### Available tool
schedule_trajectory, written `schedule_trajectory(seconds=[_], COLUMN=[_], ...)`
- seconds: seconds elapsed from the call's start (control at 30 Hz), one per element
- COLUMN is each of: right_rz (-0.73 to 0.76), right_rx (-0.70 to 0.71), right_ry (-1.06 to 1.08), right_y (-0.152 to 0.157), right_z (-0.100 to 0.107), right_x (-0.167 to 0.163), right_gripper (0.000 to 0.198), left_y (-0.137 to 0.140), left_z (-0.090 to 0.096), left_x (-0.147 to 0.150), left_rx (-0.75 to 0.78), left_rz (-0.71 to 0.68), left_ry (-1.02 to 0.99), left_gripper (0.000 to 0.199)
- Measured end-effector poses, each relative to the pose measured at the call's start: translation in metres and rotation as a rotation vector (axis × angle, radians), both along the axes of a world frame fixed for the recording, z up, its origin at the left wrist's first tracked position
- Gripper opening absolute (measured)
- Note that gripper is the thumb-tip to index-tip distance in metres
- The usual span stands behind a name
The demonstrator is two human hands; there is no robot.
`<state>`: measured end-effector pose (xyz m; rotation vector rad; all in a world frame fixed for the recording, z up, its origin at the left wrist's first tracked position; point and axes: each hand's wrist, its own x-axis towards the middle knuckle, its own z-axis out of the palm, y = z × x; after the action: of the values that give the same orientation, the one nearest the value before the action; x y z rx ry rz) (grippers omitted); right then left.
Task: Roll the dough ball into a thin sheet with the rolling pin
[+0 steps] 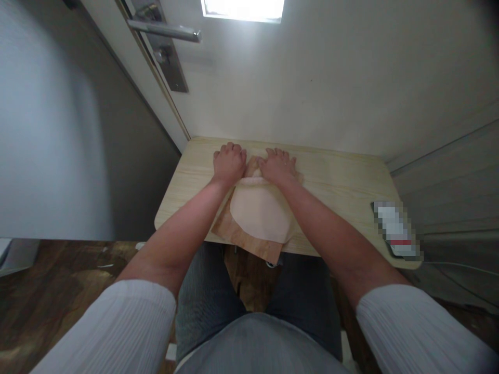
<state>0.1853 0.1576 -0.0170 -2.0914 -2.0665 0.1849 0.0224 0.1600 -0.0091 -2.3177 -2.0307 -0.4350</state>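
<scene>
Pale rounded sheet (261,210) lay on brown sheet (245,241) at wooden table's (343,179) near edge, bodyward of left hand (229,162) and right hand (278,165), both close; folded far edge ran crosswise. Fingers curled, grip untellable.

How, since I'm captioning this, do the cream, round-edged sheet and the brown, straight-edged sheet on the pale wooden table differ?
The cream, round-edged sheet is paler; the brown, straight-edged sheet is darker and mottled. The cream sheet's near edge curves; the brown sheet's near side shows a corner. The cream sheet lies over the brown sheet. Both rest on the pale wooden table.
</scene>
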Motion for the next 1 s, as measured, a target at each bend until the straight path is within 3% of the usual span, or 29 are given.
schedule_trajectory(seconds=[0.27,0.63,1.0], right_rz=[-0.01,-0.042,-0.021], right_rx=[0.054,0.179,0.272], right_ry=[-0.001,-0.036,-0.072], right_y=[-0.013,-0.055,-0.121], right_z=[0.003,-0.005,-0.01], right_x=[-0.003,-0.005,-0.005], right_gripper=[0.058,0.057,0.055], left_y=[-0.009,-0.045,-0.108], left_z=[0.004,0.002,-0.001], left_x=[0.0,-0.004,-0.001], left_rx=[-0.008,-0.092,-0.031], left_rz=[-0.005,-0.061,-0.012], left_ry=[-0.018,-0.011,-0.022], left_gripper=[0.049,0.043,0.043])
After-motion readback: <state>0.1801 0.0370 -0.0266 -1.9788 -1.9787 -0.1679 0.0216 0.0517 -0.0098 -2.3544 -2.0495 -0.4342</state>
